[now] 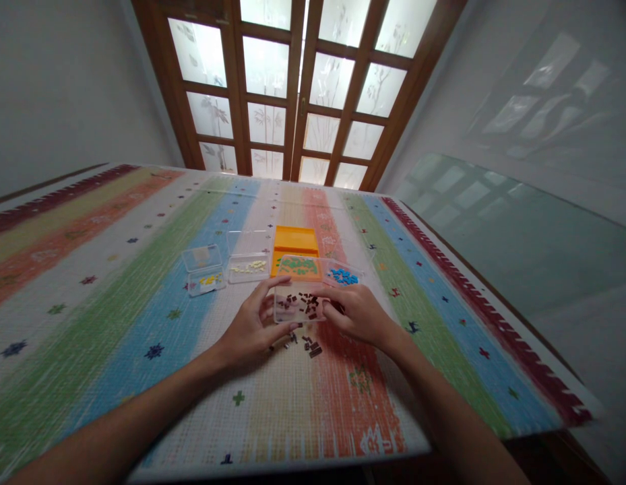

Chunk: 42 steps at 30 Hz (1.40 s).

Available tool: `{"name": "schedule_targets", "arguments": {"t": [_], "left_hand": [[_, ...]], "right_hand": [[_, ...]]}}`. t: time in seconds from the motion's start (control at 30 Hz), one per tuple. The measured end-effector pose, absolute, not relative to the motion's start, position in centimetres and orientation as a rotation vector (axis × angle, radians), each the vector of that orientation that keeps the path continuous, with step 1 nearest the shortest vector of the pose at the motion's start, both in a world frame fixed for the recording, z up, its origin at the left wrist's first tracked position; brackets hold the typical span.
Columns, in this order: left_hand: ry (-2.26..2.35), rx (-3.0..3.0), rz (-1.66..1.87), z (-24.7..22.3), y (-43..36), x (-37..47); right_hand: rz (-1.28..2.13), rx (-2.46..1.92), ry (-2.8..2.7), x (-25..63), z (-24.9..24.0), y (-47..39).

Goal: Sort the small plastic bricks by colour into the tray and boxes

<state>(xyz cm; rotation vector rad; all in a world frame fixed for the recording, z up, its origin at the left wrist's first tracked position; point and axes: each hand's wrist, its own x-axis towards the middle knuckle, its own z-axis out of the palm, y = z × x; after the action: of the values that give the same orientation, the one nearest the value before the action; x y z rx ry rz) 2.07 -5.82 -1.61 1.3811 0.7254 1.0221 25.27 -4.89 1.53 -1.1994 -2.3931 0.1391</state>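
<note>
My left hand (252, 322) grips the left side of a clear plastic box (275, 315), fingers behind it and thumb along the near edge. Small dark brown toy bricks (308, 306) lie in this box, mostly toward its right half. My right hand (356, 311) is at the box's right end, the index fingertip over the brown bricks and the thumb close beside it. The fingers are bent together; whatever is between them is too small to tell. More dark bricks (313, 349) lie loose on the tablecloth just in front of the box.
Behind the hands stand an open orange case (296, 237) with green pieces (298, 267), a clear box with blue pieces (343, 276), one with pale pieces (249, 267) and one with yellow pieces (210, 279). A striped tablecloth (191, 377) covers the table. Wooden glazed doors (297, 101) rise beyond.
</note>
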Motion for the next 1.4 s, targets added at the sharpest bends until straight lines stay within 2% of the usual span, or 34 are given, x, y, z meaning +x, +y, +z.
{"name": "schedule_targets", "arguments": {"t": [0.37,0.93,1.4], "left_hand": [[0.733,1.391,1.037,-1.4,-5.7,2.0],[0.729,1.399,1.034,-1.5,-5.5,1.9],[0.743,1.39,1.027,-1.5,-5.6,1.9]], "right_hand": [[0.177,-1.177,-2.403,25.5,1.5,-4.9],[0.415,-1.088,-2.553,25.0,2.5,-5.7],[0.378,-1.158,-2.535,25.2,2.5,-5.7]]}}
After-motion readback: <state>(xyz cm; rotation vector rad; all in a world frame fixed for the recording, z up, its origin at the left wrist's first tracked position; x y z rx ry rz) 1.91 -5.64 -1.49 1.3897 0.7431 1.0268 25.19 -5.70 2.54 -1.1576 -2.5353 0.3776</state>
